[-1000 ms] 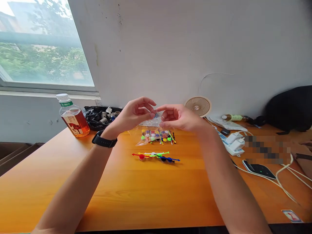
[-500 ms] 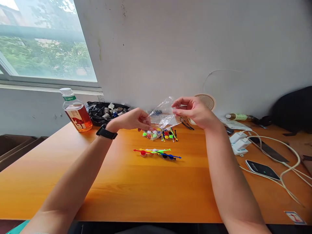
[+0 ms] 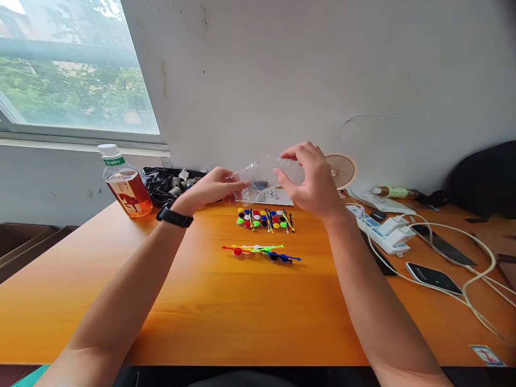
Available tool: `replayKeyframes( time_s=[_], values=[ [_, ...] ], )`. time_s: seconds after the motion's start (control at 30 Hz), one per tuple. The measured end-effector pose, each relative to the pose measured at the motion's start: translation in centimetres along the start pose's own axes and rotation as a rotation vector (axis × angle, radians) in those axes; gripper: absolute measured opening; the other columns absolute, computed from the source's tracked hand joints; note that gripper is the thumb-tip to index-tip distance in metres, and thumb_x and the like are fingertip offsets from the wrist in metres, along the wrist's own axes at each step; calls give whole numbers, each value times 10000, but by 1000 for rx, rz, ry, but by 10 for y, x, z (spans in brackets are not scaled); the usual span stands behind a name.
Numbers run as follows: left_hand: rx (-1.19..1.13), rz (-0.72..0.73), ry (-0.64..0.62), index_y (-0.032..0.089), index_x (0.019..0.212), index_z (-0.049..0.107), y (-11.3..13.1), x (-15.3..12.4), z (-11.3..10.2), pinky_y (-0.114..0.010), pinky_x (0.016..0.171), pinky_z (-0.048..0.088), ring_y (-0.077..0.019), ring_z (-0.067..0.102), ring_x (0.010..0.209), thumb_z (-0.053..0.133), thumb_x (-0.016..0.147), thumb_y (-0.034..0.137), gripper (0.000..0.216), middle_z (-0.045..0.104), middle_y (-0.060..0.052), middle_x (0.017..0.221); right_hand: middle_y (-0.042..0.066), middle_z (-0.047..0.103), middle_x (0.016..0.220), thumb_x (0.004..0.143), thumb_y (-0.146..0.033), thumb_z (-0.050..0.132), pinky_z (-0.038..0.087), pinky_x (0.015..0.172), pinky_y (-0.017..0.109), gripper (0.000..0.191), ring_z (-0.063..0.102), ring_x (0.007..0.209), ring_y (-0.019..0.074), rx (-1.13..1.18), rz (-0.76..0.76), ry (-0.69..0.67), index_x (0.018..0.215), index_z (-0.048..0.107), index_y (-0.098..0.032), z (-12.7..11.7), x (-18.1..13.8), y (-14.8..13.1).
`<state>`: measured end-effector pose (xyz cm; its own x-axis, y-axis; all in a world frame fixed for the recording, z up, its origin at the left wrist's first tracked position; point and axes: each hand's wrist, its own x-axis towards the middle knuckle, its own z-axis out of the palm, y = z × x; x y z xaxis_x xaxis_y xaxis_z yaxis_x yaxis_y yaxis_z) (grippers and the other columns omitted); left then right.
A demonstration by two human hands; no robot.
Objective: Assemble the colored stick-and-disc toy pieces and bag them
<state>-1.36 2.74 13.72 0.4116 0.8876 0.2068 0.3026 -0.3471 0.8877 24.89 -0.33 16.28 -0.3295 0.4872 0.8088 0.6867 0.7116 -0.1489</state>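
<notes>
My left hand [image 3: 215, 188], with a black watch on its wrist, pinches the left edge of a clear plastic bag [image 3: 258, 174] held above the orange table [image 3: 250, 306]. On the bag's right edge my right hand [image 3: 312, 180] is curled with fingers and thumb closed on the plastic. Below the bag lies a heap of small coloured round pieces and thin sticks [image 3: 264, 219]. Nearer to me sits a short row of coloured sticks with round pieces [image 3: 262, 251].
A bottle of amber drink [image 3: 123, 185] stands at the left, a black bag of small parts [image 3: 167, 185] behind it. A small fan [image 3: 341, 169] leans at the wall. A white power strip [image 3: 387, 234], cables and a phone [image 3: 433, 278] lie at the right.
The coloured pieces are out of the bag and lie loose on the table. Both hands have lifted the emptied bag higher, and my right hand has turned its back toward me.
</notes>
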Motion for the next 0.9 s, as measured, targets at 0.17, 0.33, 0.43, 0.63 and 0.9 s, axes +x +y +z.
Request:
replayKeyframes(
  time_s=[0.17,0.33,0.43,0.63,0.9],
  values=[
    [-8,-82,79,168,677,665,-2,1,-4,-246,481,402,-123,614,539,843,814,558,450,689,-69,633,116,541,1426,925,-179,600,366,1095,634,466,391,1400,440,-162,-140,39,1375,591,-299,20,-5,-30],
    [7,-79,63,175,643,664,-8,0,-8,-261,477,368,-119,565,520,779,853,563,456,651,-53,594,93,629,1354,934,-112,614,411,1009,515,345,480,1292,349,-137,-326,-277,1233,675,-273,39,-10,-26],
    [-4,-101,8,170,642,672,-11,2,-7,-255,479,380,-125,590,540,748,868,606,497,674,-70,636,98,648,1357,976,-128,619,412,972,488,216,490,1271,325,-130,-331,-347,1128,711,-250,51,-12,-19],
    [-11,-189,11,171,722,714,-28,11,-13,-225,471,384,-125,615,547,781,833,618,465,675,-54,648,72,700,1135,995,-158,624,433,944,428,151,560,1139,269,29,-285,-332,882,696,-228,61,-15,-9],
    [-8,-246,-72,166,588,670,-41,12,-25,-242,437,335,-122,541,497,795,793,646,537,654,-86,602,75,697,980,966,-159,560,471,901,425,96,596,970,267,182,-95,-150,944,623,-228,57,-14,3]
  ],
)
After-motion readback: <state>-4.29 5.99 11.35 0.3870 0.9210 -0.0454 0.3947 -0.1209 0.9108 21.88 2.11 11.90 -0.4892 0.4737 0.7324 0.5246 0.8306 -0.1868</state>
